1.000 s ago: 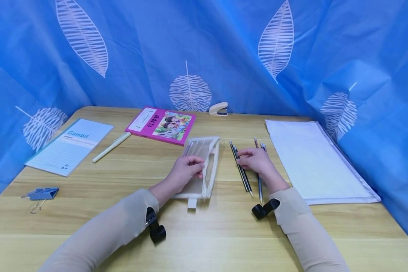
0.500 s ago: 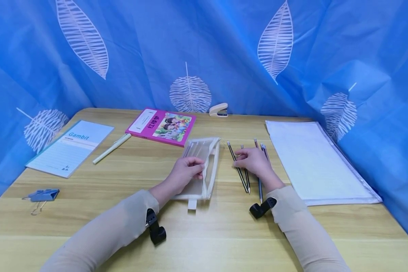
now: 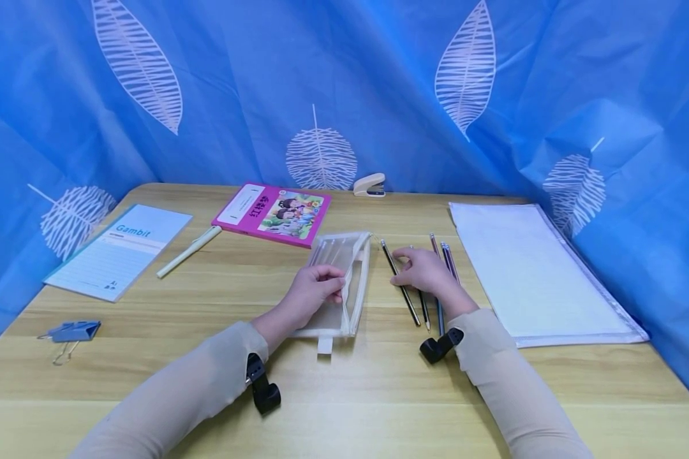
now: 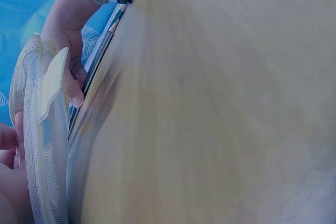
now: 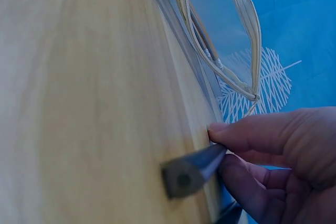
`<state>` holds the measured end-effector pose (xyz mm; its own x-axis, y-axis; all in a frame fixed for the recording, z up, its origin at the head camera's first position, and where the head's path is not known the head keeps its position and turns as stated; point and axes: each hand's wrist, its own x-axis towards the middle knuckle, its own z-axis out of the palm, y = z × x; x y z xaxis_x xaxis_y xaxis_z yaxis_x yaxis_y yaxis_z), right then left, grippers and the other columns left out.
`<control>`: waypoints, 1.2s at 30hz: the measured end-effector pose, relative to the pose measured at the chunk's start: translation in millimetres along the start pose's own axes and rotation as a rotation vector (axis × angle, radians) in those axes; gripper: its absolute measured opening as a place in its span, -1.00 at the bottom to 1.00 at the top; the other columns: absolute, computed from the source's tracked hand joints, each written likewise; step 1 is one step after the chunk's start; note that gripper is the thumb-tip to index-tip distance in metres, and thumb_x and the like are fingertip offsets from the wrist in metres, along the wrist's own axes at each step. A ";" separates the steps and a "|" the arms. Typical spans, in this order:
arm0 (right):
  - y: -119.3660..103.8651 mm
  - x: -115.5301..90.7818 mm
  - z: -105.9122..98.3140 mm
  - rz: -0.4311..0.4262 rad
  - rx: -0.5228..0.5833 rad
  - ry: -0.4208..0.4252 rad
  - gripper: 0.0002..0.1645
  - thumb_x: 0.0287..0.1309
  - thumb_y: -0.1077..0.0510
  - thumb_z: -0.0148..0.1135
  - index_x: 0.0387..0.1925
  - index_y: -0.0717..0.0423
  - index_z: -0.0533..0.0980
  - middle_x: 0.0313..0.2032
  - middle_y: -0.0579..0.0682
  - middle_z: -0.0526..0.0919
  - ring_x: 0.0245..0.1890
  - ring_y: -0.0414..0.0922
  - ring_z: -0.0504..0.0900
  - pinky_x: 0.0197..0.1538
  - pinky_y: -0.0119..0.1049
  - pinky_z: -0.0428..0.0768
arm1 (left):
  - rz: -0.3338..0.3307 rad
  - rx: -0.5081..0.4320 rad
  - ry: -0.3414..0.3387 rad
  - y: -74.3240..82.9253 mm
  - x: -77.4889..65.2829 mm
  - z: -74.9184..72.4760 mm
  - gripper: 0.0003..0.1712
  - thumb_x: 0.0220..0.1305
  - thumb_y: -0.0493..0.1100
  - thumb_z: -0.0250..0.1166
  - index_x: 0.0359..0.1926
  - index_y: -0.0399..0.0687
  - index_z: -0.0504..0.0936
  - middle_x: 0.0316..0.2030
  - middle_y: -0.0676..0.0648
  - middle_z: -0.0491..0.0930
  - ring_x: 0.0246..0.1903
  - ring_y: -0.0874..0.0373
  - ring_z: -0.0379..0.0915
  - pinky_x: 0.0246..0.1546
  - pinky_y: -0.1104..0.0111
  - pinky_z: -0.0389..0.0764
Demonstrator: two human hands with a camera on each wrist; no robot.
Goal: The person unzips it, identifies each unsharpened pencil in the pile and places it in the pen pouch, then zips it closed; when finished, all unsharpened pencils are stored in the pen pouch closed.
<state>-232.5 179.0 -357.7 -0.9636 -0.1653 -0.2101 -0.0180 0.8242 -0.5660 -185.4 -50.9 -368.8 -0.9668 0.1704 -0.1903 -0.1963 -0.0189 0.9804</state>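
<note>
A translucent pencil pouch (image 3: pixel 325 319) with a pale zip edge lies mid-table, its mouth gaping to the right. My left hand (image 3: pixel 305 293) pinches the upper edge of that mouth. Inside the pouch, long thin pencils (image 5: pixel 203 34) show in the right wrist view. To the right, my right hand (image 3: pixel 430 274) pinches a dark striped pencil (image 3: pixel 409 304) between thumb and fingertips; its blunt end faces the right wrist camera. Beneath and beside that hand lie several more pencils (image 3: pixel 439 312), partly covered by it.
A white flat sheet or bag (image 3: pixel 540 274) lies at the right. Behind the pouch are a pink book (image 3: pixel 235 220) and a cream stapler (image 3: pixel 370 185). A notebook (image 3: pixel 120 252), a pale green pen (image 3: pixel 188 252) and a blue binder clip (image 3: pixel 74 330) lie at the left.
The right hand has shifted slightly left, and the striped pencil has moved left, apart from the pencil beside it. My left hand keeps its hold on the pouch edge.
</note>
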 end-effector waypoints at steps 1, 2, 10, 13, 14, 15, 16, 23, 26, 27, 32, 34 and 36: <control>-0.7 0.2 -0.1 0.004 0.002 -0.015 -0.19 -0.10 0.11 0.40 0.25 0.04 0.33 -0.48 -0.02 0.59 -0.56 -0.14 0.53 -0.46 -0.30 0.49 | 0.000 -0.001 0.001 0.1 -0.1 0.0 -0.79 0.17 -0.44 0.16 -0.15 -0.42 0.56 -0.44 -0.07 0.52 -0.62 0.24 0.45 -0.51 0.49 0.59; -1.3 0.4 -0.2 0.005 0.001 -0.026 -0.18 -0.10 0.12 0.40 0.26 0.03 0.31 -0.49 -0.02 0.59 -0.56 -0.13 0.54 -0.45 -0.30 0.50 | -0.001 -0.003 0.001 0.3 -0.3 0.0 -0.79 0.17 -0.44 0.16 -0.15 -0.42 0.56 -0.44 -0.07 0.52 -0.62 0.24 0.45 -0.51 0.49 0.59; -1.2 0.9 1.6 -0.019 0.031 -0.053 -0.17 -0.15 0.28 0.26 0.26 -0.01 0.28 -0.58 -0.03 0.54 -0.63 -0.13 0.48 -0.53 -0.31 0.49 | -0.005 -0.012 0.005 0.3 -0.9 0.2 -0.79 0.16 -0.45 0.16 -0.15 -0.43 0.55 -0.44 -0.06 0.52 -0.64 0.25 0.44 -0.53 0.50 0.58; 1.4 0.3 3.5 -0.035 0.078 -0.036 -0.20 -0.15 0.31 0.22 0.25 0.00 0.30 -0.52 0.00 0.53 -0.61 -0.12 0.48 -0.52 -0.32 0.49 | -0.006 -0.012 0.005 -0.3 -1.3 0.3 -0.79 0.15 -0.45 0.16 -0.15 -0.43 0.55 -0.44 -0.07 0.53 -0.64 0.25 0.44 -0.53 0.49 0.59; 2.3 0.1 4.2 -0.040 0.096 -0.032 -0.21 -0.14 0.32 0.21 0.24 0.00 0.30 -0.49 0.01 0.54 -0.60 -0.12 0.49 -0.52 -0.32 0.50 | -0.006 -0.011 0.006 -0.6 -1.4 0.3 -0.79 0.15 -0.45 0.16 -0.15 -0.43 0.55 -0.44 -0.07 0.53 -0.64 0.25 0.44 -0.53 0.49 0.59; 3.0 -0.3 4.7 -0.045 0.116 -0.027 -0.21 -0.14 0.32 0.21 0.24 0.00 0.31 -0.46 0.01 0.54 -0.58 -0.12 0.50 -0.50 -0.32 0.52 | -0.005 -0.009 0.006 -1.0 -1.4 0.2 -0.79 0.15 -0.45 0.16 -0.16 -0.43 0.55 -0.43 -0.07 0.53 -0.64 0.25 0.44 -0.52 0.49 0.59; 3.9 -0.5 5.1 -0.046 0.138 -0.023 -0.22 -0.13 0.32 0.21 0.24 0.00 0.31 -0.45 0.02 0.55 -0.57 -0.11 0.51 -0.49 -0.32 0.53 | -0.005 -0.008 0.006 -1.3 -1.3 0.1 -0.79 0.16 -0.45 0.16 -0.16 -0.43 0.55 -0.43 -0.07 0.53 -0.64 0.25 0.44 -0.53 0.49 0.59; 6.8 -0.2 4.4 -0.015 0.374 -0.004 -0.23 -0.07 0.32 0.21 0.26 0.01 0.27 -0.40 0.06 0.55 -0.52 -0.11 0.54 -0.41 -0.29 0.61 | 0.000 -0.008 0.007 -1.9 -0.7 -0.3 -0.80 0.16 -0.45 0.16 -0.17 -0.43 0.56 -0.44 -0.07 0.53 -0.64 0.25 0.44 -0.53 0.49 0.58; 6.2 -1.0 2.4 -0.005 0.485 0.002 -0.23 -0.04 0.34 0.19 0.27 0.04 0.26 -0.39 0.04 0.54 -0.49 -0.13 0.55 -0.38 -0.29 0.64 | 0.009 -0.015 0.001 -2.1 0.2 -0.5 -0.80 0.16 -0.45 0.16 -0.16 -0.44 0.55 -0.45 -0.07 0.52 -0.64 0.25 0.44 -0.53 0.49 0.58; 5.8 -1.7 1.9 -0.002 0.521 0.002 -0.23 -0.04 0.34 0.19 0.28 0.05 0.25 -0.39 0.03 0.54 -0.48 -0.14 0.55 -0.37 -0.30 0.64 | 0.013 -0.021 -0.002 -2.2 0.4 -0.5 -0.79 0.16 -0.45 0.15 -0.16 -0.45 0.55 -0.46 -0.06 0.52 -0.64 0.25 0.44 -0.53 0.50 0.58; 5.1 -3.7 0.4 0.010 0.725 -0.020 -0.19 0.00 0.40 0.16 0.32 0.08 0.18 -0.53 -0.09 0.50 -0.52 -0.19 0.50 -0.42 -0.38 0.61 | 0.037 -0.050 -0.018 -4.0 1.9 -0.9 -0.78 0.14 -0.47 0.14 -0.16 -0.51 0.52 -0.48 -0.03 0.51 -0.66 0.26 0.43 -0.55 0.51 0.58; 4.8 -4.5 0.8 0.014 0.793 -0.031 -0.19 0.00 0.41 0.14 0.33 0.08 0.16 -0.59 -0.13 0.46 -0.57 -0.21 0.47 -0.46 -0.42 0.59 | 0.041 -0.052 -0.016 -4.6 2.2 -1.0 -0.78 0.14 -0.47 0.14 -0.16 -0.51 0.52 -0.49 -0.02 0.51 -0.67 0.26 0.43 -0.56 0.51 0.58; 4.0 -6.2 1.7 0.015 0.830 -0.038 -0.18 0.00 0.41 0.14 0.33 0.09 0.15 -0.61 -0.15 0.45 -0.59 -0.24 0.46 -0.47 -0.44 0.59 | 0.040 -0.051 -0.013 -4.5 2.2 -1.4 -0.79 0.14 -0.47 0.15 -0.17 -0.49 0.53 -0.48 -0.02 0.51 -0.67 0.26 0.43 -0.56 0.51 0.58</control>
<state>-226.2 182.4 -360.1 -0.9522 -0.1880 -0.2408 0.2119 0.1613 -0.9639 -186.9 -51.8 -373.7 -0.9720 0.1813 -0.1498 -0.1657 -0.0761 0.9832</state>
